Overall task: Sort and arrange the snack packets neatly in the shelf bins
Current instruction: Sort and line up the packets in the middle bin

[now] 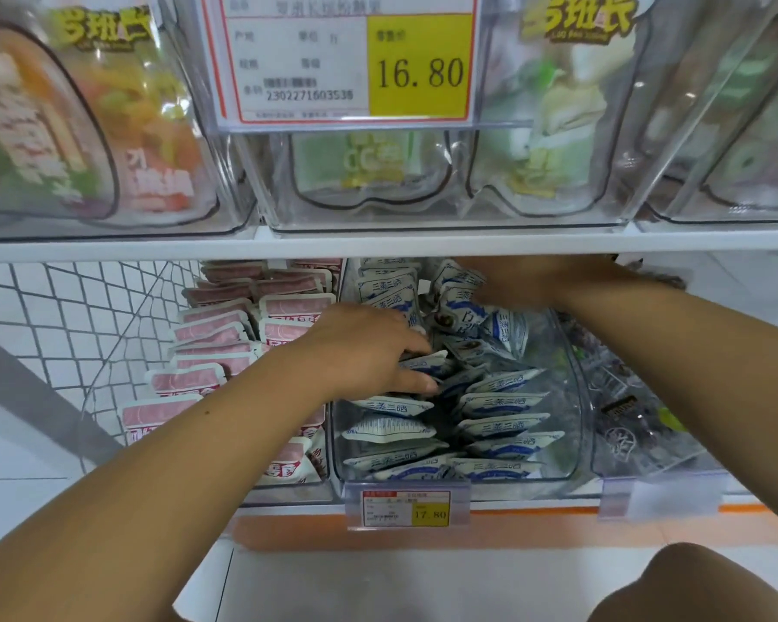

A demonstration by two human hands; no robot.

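Nearest us: a knee (692,585), cut off at bottom right. The shelf lip carries a small price tag (406,509) reading 17.80. Behind it the clear middle bin (573,442) holds the blue-and-white packets (504,404), in tidy rows at the front and a jumble further back. Our left hand (364,347) is in the jumble, thumb and fingers pinching one of them (only its edge shows). Pink packets (212,334) fill the bin just left. The dark packets (634,410) on the right are too blurred to read. Our right hand (526,280) is at the bin's back, fingers partly hidden under the upper shelf (378,244). We cannot tell their state.
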